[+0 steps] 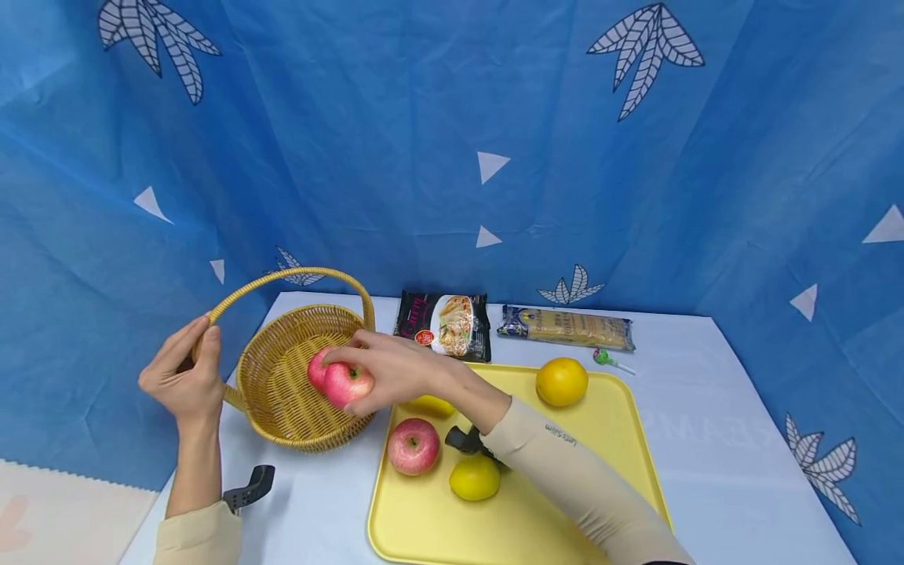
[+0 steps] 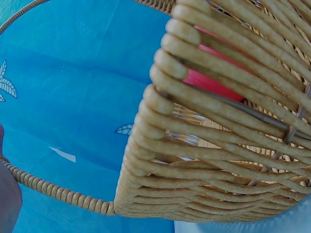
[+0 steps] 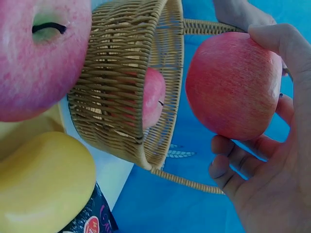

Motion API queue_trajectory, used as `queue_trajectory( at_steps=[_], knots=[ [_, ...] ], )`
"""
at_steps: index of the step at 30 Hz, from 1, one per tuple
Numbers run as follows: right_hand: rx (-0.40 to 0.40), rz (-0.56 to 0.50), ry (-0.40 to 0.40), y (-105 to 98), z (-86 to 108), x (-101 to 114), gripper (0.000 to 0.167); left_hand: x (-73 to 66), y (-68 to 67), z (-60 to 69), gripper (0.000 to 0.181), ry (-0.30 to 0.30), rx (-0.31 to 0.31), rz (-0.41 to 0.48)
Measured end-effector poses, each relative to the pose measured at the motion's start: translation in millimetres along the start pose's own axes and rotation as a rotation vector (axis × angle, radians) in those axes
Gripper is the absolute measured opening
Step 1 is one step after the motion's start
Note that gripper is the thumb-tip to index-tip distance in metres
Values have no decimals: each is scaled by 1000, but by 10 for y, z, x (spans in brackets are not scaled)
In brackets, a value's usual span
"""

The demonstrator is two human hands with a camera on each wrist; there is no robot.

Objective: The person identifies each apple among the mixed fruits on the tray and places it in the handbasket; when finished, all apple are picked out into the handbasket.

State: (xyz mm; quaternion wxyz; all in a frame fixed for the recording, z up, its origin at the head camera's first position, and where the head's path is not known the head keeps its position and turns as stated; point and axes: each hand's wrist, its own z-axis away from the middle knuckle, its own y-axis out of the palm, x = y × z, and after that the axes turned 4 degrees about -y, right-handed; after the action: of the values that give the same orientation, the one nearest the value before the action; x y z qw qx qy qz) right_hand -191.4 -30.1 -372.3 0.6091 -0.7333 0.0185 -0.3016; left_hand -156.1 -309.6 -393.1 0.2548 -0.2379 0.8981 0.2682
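With its fingers and thumb, my right hand [image 1: 399, 365] grips a red apple [image 1: 348, 386] by its sides. In the right wrist view this apple [image 3: 233, 87] appears beyond the mouth of the wicker basket [image 3: 109, 73], apart from its rim. A second apple [image 3: 154, 97] lies inside the basket, partly hidden by the held one in the head view. At the left, my left hand [image 1: 185, 375] pinches the basket's raised handle [image 1: 278, 276]. The left wrist view shows mostly the woven basket wall [image 2: 214, 170], with red showing through its gaps.
A yellow tray [image 1: 565, 447] bears a red apple [image 1: 413, 446], a lemon-like fruit [image 1: 475, 479], an orange-yellow fruit [image 1: 562, 382] and a partly hidden yellow fruit [image 1: 432, 405]. Behind it lie a black noodle packet [image 1: 455, 326], a pasta packet [image 1: 565, 327] and a lollipop [image 1: 603, 357].
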Motion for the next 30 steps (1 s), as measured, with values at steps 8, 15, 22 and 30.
queue_trajectory(
  at_steps=[8, 15, 22, 30],
  knots=[
    [11, 13, -6, 90, -75, -2, 74, -13, 0, 1, 18, -6, 7, -34],
    [22, 30, -2, 141, -134, 3, 75, -12, -1, 2, 18, -10, 6, -32],
    [52, 44, 8, 183, -178, -8, 73, -13, -15, 6, 18, -20, 15, -63],
    [59, 17, 31, 219, -200, -40, 73, -19, -16, 4, 19, -19, 19, -76]
  ],
)
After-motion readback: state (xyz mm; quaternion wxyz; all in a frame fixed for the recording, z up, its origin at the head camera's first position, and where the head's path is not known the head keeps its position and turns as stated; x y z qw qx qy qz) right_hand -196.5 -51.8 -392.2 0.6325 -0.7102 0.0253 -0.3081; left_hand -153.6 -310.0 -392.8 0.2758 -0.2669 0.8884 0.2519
